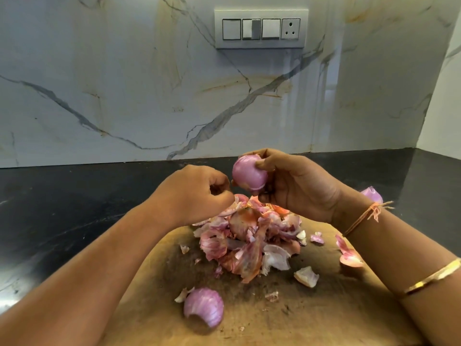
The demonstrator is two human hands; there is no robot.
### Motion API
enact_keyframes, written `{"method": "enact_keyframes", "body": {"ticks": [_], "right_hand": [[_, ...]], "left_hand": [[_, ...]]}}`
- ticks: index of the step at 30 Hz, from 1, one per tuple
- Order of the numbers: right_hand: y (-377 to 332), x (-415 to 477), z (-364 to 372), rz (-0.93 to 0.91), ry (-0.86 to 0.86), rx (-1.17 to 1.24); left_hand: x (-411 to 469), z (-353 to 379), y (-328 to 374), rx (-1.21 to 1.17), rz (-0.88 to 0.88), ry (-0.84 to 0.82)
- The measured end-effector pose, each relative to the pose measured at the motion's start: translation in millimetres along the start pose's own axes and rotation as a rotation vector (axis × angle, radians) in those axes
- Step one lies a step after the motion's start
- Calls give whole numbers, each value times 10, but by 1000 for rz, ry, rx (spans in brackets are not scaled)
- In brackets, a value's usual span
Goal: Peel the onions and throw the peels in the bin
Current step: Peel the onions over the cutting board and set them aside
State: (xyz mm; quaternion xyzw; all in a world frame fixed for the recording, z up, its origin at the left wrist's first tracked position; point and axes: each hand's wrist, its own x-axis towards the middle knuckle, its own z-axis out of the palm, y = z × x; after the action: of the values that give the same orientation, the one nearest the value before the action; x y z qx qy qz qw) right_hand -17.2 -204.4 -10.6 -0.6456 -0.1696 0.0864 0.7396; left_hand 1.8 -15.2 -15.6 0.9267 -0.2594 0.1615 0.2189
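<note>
My right hand [296,186] grips a pink, mostly peeled onion [248,174] above the wooden cutting board [311,318]. My left hand [197,193] hovers just left of that onion with its fingers curled; whether they pinch a bit of peel is hidden. A heap of pink and brown onion peels [249,238] lies on the board beneath both hands. A second peeled onion [204,308] rests on the board near its front. No bin is in view.
Loose peel scraps [306,275] and a larger piece [349,255] lie on the board's right side. Another onion piece [371,194] sits on the black countertop [74,208] behind my right wrist. A marble backsplash with a switch panel [260,28] stands behind.
</note>
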Motion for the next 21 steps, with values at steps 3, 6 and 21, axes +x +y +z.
{"method": "enact_keyframes", "body": {"ticks": [3, 6, 21], "right_hand": [[7, 6, 0, -26, 14, -54], [6, 6, 11, -25, 2, -90], [123, 51, 30, -290, 45, -637]], "left_hand": [[30, 7, -13, -95, 6, 143], [47, 10, -23, -298, -18, 258], [4, -7, 71, -287, 93, 353]]}}
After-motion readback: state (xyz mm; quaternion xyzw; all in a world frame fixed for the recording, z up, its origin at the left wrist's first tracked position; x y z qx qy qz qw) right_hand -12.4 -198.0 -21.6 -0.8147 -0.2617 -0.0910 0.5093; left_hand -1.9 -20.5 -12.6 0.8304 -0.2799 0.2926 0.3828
